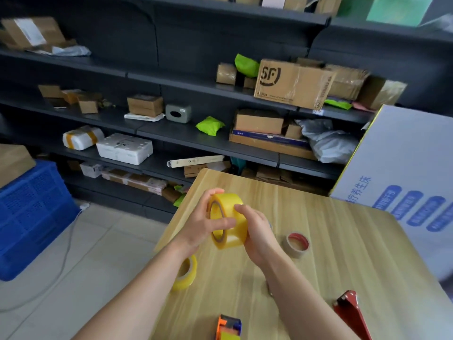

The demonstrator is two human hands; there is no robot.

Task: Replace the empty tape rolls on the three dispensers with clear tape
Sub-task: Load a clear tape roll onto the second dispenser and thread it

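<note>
Both my hands hold one yellowish clear tape roll [229, 238] on edge above the wooden table [343, 241]. My left hand [204, 223] grips its left side, thumb across the front. My right hand [257, 231] wraps its right side, fingers on the outer face. A second clear tape roll [186, 273] lies on the table under my left forearm. A nearly empty roll with a red core [297, 244] lies to the right. A red dispenser [351, 312] sits at the lower right. An orange and blue dispenser [229, 327] is at the bottom edge.
Dark shelving [171, 133] with cardboard boxes and parcels runs behind the table. A blue plastic crate [31, 212] stands on the floor at the left. A large white printed box [404, 173] leans at the table's right. A cable [68, 244] trails over the floor tiles.
</note>
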